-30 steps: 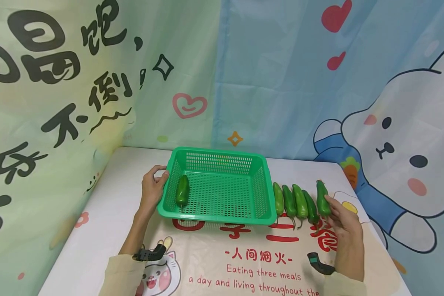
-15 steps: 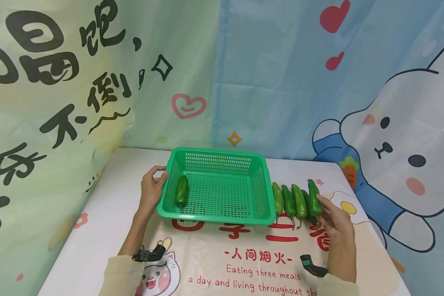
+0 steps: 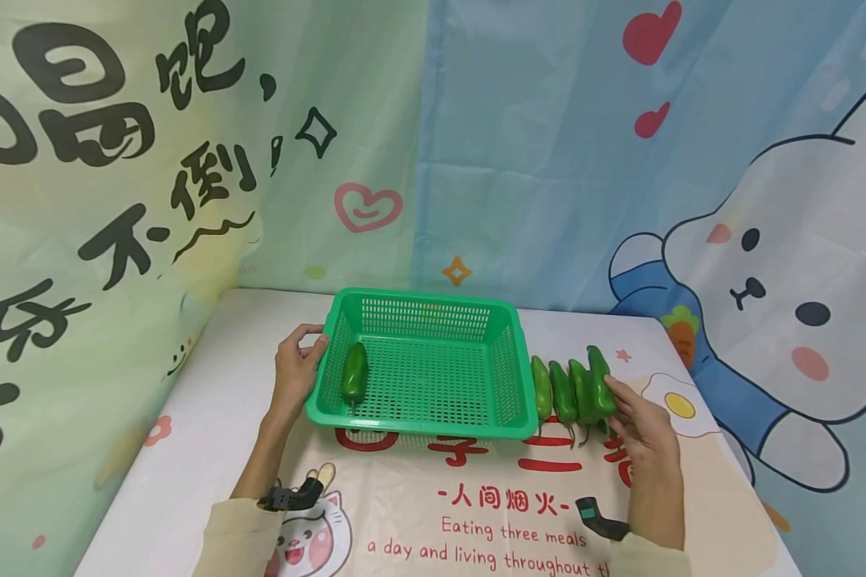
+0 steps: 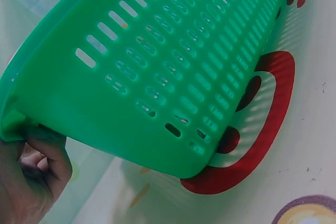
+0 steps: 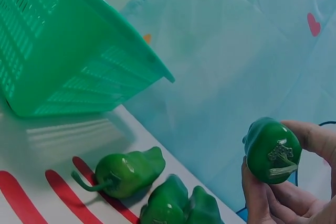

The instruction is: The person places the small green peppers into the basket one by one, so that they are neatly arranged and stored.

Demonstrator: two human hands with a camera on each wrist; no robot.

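Note:
My left hand (image 3: pixel 296 365) grips the left rim of a green plastic basket (image 3: pixel 422 426), its thumb and fingers around the edge. Inside, on the left of the basket floor, lies one green pepper (image 3: pixel 355 373). Another green pepper (image 5: pixel 270 153) is pinched between the thumb and fingers of my right hand (image 3: pixel 649 425), raised off the table with its stem end facing the right wrist camera. Below it, several green peppers (image 3: pixel 563 393) lie side by side to the right of the basket, stems toward me. The held pepper partly covers the rightmost ones in the head view.
The basket stands on a white table (image 3: pixel 252 312) with a printed cloth (image 3: pixel 404 513) bearing red characters. A patterned curtain (image 3: pixel 520 160) hangs directly behind and on both sides. A wrist camera (image 3: pixel 599 517) is strapped to my right forearm.
My right hand has carried the pepper leftward, from the right end of the row to over its rightmost peppers. The left hand and the basket have stayed in place.

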